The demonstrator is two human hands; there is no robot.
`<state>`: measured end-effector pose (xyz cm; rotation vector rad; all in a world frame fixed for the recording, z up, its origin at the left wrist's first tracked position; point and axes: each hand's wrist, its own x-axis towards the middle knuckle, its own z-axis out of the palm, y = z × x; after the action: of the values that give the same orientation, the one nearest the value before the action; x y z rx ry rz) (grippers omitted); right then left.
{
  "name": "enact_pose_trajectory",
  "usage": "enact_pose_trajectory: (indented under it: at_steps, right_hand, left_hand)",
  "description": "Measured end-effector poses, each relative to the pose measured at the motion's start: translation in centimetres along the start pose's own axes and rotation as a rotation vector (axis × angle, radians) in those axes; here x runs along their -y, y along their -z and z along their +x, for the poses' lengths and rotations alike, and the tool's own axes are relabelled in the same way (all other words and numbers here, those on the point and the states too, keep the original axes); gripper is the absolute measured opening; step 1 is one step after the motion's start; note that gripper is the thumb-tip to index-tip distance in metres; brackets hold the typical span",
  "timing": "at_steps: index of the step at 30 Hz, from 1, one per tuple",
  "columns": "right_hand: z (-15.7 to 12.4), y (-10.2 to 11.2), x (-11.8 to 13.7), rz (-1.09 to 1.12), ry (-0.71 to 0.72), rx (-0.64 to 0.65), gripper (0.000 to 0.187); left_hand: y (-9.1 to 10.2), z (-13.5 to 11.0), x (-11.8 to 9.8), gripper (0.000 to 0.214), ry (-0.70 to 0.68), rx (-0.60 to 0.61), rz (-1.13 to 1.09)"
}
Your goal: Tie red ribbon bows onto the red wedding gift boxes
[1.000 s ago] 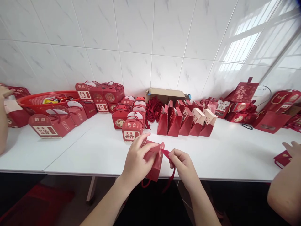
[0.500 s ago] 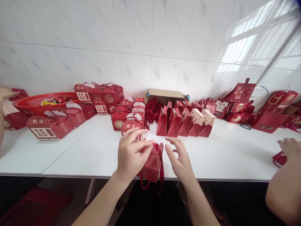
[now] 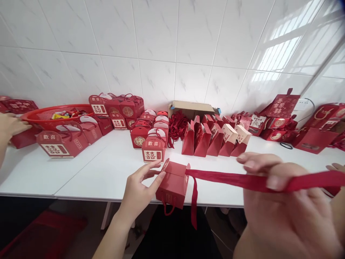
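Observation:
A small red gift box [image 3: 173, 181] lies at the table's front edge, a red cord handle hanging from its near side. My left hand [image 3: 140, 185] grips its left end, thumb by the top and fingers at the upright flap. From the right end flap, a dark red ribbon [image 3: 223, 176] stretches taut to the right. My right hand [image 3: 288, 205], large and close to the camera, is closed around that ribbon. The ribbon's other tail dangles beside the box, below the table edge. Just beyond stands another gift box [image 3: 153, 153] with a white label.
Open red boxes [image 3: 202, 142] stand in rows behind, before a cardboard carton [image 3: 192, 106] and a heap of ribbons [image 3: 178, 124]. A red basket [image 3: 35, 117] holds wrapped sweets at left. A co-worker's hand [image 3: 13, 126] is at far left; another person's arm shows at far right.
My right hand has moved right and towards the camera, drawing the ribbon out straight. My left hand has shifted down and left, from above the box onto its left end.

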<state>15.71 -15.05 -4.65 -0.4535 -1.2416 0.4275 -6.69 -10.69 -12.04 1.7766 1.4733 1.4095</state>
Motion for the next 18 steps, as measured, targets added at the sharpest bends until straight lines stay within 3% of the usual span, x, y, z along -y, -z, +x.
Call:
enact_pose_trajectory:
  at_steps: [2,4,7,11,18]
  right_hand:
    - [-0.4,-0.9,-1.1,-0.148,-0.138,0.147,0.024]
    - [-1.0,-2.3,-3.2,-0.34,-0.286,0.375,0.023]
    - [-1.7,-4.0,-6.4,-0.561,-0.365,0.612,0.025]
    - [-2.1,-4.9,-7.7,-0.662,-0.425,0.698,0.027]
    - [-2.2,-5.2,-7.6,-0.746,-0.448,0.69,0.028]
  left_hand:
    - [-0.1,-0.1,0.2,0.038,0.071,-0.002,-0.092]
    - [-0.3,-0.1,0.2,0.038,0.112,-0.037,-0.153]
    - [-0.3,0.0,-0.1,0.038,0.131,-0.09,-0.192]
    - [-0.4,-0.1,-0.5,0.037,0.141,-0.092,-0.213]
    - [-0.7,-0.2,-0.9,0.034,0.148,-0.114,-0.251]
